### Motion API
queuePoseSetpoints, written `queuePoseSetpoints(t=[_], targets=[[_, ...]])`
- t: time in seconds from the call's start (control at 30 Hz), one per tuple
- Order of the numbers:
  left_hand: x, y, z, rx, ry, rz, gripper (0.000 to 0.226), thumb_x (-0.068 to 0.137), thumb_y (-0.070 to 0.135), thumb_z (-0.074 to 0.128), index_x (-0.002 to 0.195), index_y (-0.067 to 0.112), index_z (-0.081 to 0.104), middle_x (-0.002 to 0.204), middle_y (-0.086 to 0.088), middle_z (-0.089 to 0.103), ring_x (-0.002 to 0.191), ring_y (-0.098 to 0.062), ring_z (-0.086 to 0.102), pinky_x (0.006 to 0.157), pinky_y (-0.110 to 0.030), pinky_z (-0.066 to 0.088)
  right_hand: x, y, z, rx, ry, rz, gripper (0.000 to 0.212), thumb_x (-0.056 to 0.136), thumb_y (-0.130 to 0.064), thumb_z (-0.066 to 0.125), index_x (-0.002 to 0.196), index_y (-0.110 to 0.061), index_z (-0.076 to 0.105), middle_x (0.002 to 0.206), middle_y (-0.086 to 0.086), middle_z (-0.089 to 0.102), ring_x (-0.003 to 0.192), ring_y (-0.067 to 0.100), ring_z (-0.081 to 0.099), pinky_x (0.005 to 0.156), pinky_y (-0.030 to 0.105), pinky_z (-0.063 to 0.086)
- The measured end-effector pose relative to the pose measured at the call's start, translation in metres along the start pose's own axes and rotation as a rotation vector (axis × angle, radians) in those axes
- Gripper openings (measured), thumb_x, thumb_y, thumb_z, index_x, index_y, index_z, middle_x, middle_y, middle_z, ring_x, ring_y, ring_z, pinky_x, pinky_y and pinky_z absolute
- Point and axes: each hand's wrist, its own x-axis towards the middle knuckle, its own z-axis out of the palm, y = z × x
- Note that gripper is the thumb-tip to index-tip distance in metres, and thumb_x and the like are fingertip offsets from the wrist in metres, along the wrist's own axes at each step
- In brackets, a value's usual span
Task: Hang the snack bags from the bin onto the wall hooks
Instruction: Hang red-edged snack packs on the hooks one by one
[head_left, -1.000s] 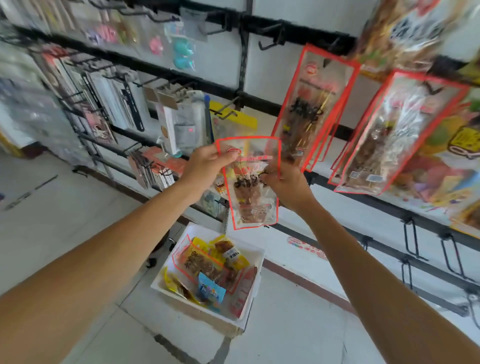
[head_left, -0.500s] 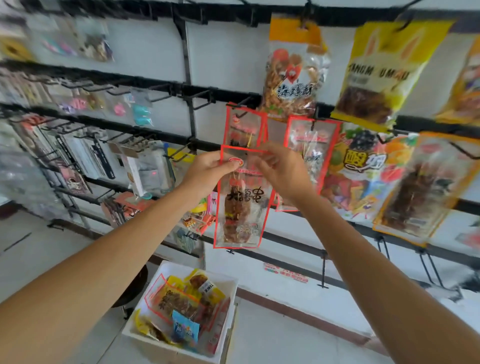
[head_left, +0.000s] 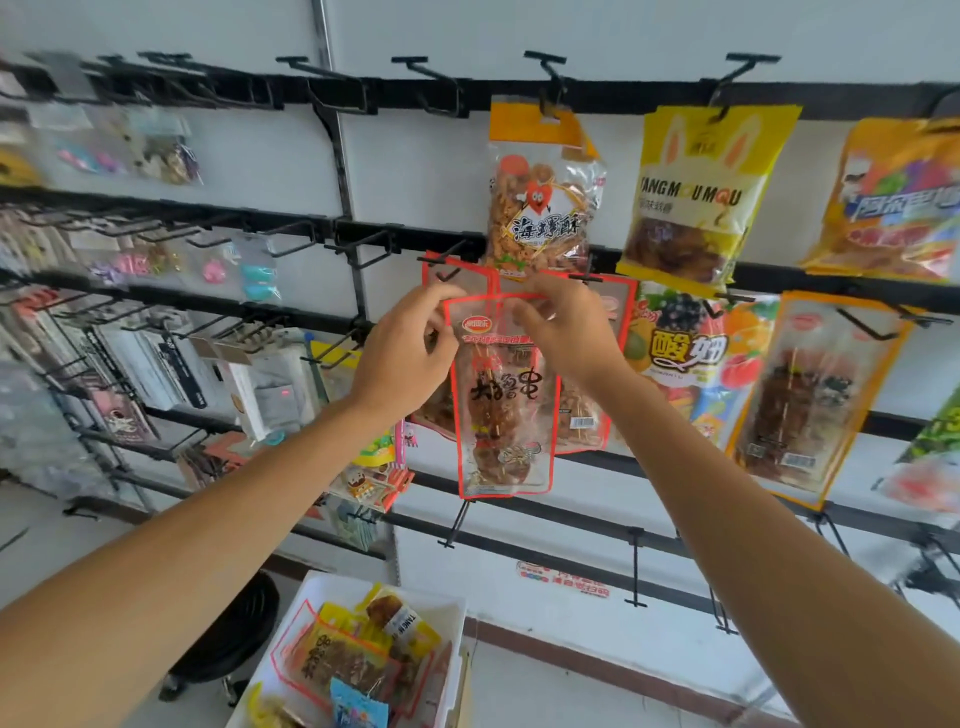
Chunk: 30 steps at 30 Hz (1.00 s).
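A clear, red-edged snack bag (head_left: 503, 410) of brown skewers hangs upright in front of the wall. My left hand (head_left: 408, 353) pinches its top left corner and my right hand (head_left: 566, 325) pinches its top right corner. Right behind it two similar red-edged bags (head_left: 582, 421) hang from black wall hooks (head_left: 441, 258) on the middle rail. The top of the held bag sits just below those hooks. Low in the view stands the white bin (head_left: 452, 618), holding several more snack bags (head_left: 353, 660).
Black rails with empty hooks (head_left: 358, 249) run to the left. Bigger snack bags hang above and right: an orange-topped one (head_left: 543, 192), a yellow one (head_left: 691, 197), an orange-edged one (head_left: 810, 400). Small goods fill the left racks. A black stool (head_left: 234, 634) stands beside the bin.
Both hands have lifted the red-edged bag from chest height up to the middle rail, close to the hung red-edged bags. My view has tilted upward and the bin has dropped lower in frame.
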Motion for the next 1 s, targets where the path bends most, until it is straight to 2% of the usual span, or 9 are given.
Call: queuePoseSetpoints(t=[0.1, 0.17, 0.27, 0.37, 0.57, 0.7, 0.8, 0.9, 1.0], targets=[[0.001, -0.018, -0.007, 0.109, -0.019, 0.141, 0.045, 0.086, 0.003, 0.054, 0.129, 0.015, 0.054, 0.115, 0.000, 0.056, 0.104, -0.014, 0.055, 0.090, -0.034, 0.048, 0.011, -0.002, 0.015, -0.003, -0.017, 0.021, 0.013, 0.093, -0.021, 0.059, 0.085, -0.014, 0.066, 0.074, -0.002, 0.067, 0.069, 0.011, 0.062, 0.061, 0.027, 0.049], [0.003, -0.032, -0.012, 0.218, -0.049, 0.244, 0.050, 0.083, 0.002, 0.055, 0.131, 0.013, 0.053, 0.128, -0.006, 0.052, 0.116, -0.022, 0.051, 0.099, -0.036, 0.043, 0.020, -0.004, 0.027, -0.001, -0.027, 0.038, 0.013, 0.094, -0.022, 0.059, 0.082, -0.019, 0.063, 0.073, -0.006, 0.064, 0.065, 0.006, 0.059, 0.056, 0.022, 0.044], [0.009, -0.054, -0.019, 0.393, -0.127, 0.364, 0.054, 0.081, 0.003, 0.056, 0.134, 0.012, 0.053, 0.138, -0.010, 0.046, 0.123, -0.028, 0.046, 0.104, -0.041, 0.036, 0.033, -0.007, 0.044, -0.003, -0.013, 0.055, 0.014, 0.094, -0.019, 0.058, 0.083, -0.015, 0.065, 0.072, -0.004, 0.064, 0.061, 0.004, 0.056, 0.055, 0.021, 0.042], [0.016, -0.075, -0.025, 0.472, -0.210, 0.416, 0.053, 0.082, 0.005, 0.048, 0.135, 0.011, 0.053, 0.142, -0.012, 0.044, 0.126, -0.030, 0.044, 0.106, -0.044, 0.034, 0.045, -0.006, 0.062, -0.027, 0.017, 0.093, 0.014, 0.093, -0.018, 0.057, 0.085, -0.014, 0.069, 0.074, -0.003, 0.065, 0.066, 0.012, 0.060, 0.058, 0.026, 0.046], [0.024, -0.108, -0.027, 0.531, -0.294, 0.456, 0.054, 0.083, 0.010, 0.038, 0.135, 0.006, 0.054, 0.145, -0.015, 0.045, 0.134, -0.032, 0.040, 0.112, -0.047, 0.032, 0.060, -0.001, 0.080, -0.071, 0.061, 0.159, 0.014, 0.093, -0.023, 0.057, 0.084, -0.019, 0.067, 0.076, -0.007, 0.065, 0.075, 0.013, 0.063, 0.068, 0.029, 0.052], [0.030, -0.130, -0.018, 0.549, -0.316, 0.502, 0.061, 0.086, 0.014, 0.034, 0.146, 0.007, 0.041, 0.154, -0.015, 0.035, 0.143, -0.031, 0.030, 0.117, -0.049, 0.026, 0.069, 0.001, 0.090, -0.070, 0.066, 0.142, 0.015, 0.093, -0.025, 0.058, 0.088, -0.017, 0.069, 0.077, -0.009, 0.066, 0.076, 0.011, 0.064, 0.072, 0.034, 0.054], [0.035, -0.143, -0.010, 0.595, -0.318, 0.546, 0.063, 0.088, 0.017, 0.032, 0.152, 0.013, 0.030, 0.160, -0.015, 0.023, 0.147, -0.032, 0.021, 0.120, -0.050, 0.019, 0.072, 0.002, 0.095, -0.079, 0.084, 0.131, 0.014, 0.093, -0.024, 0.057, 0.082, -0.022, 0.065, 0.073, -0.016, 0.061, 0.070, 0.000, 0.060, 0.066, 0.025, 0.048], [0.037, -0.153, -0.002, 0.587, -0.267, 0.585, 0.064, 0.089, 0.017, 0.034, 0.152, 0.015, 0.029, 0.160, -0.018, 0.020, 0.147, -0.035, 0.019, 0.119, -0.053, 0.018, 0.068, 0.001, 0.097, -0.053, 0.114, 0.088, 0.016, 0.093, -0.017, 0.058, 0.079, -0.021, 0.065, 0.069, -0.018, 0.058, 0.063, -0.007, 0.055, 0.059, 0.010, 0.038], [0.040, -0.159, 0.005, 0.559, -0.199, 0.612, 0.065, 0.089, 0.014, 0.043, 0.152, 0.017, 0.031, 0.159, -0.022, 0.020, 0.146, -0.038, 0.019, 0.119, -0.055, 0.017, 0.066, 0.001, 0.097, -0.011, 0.141, 0.070, 0.016, 0.092, -0.014, 0.058, 0.078, -0.015, 0.066, 0.068, -0.014, 0.061, 0.061, -0.003, 0.056, 0.059, 0.014, 0.043]])
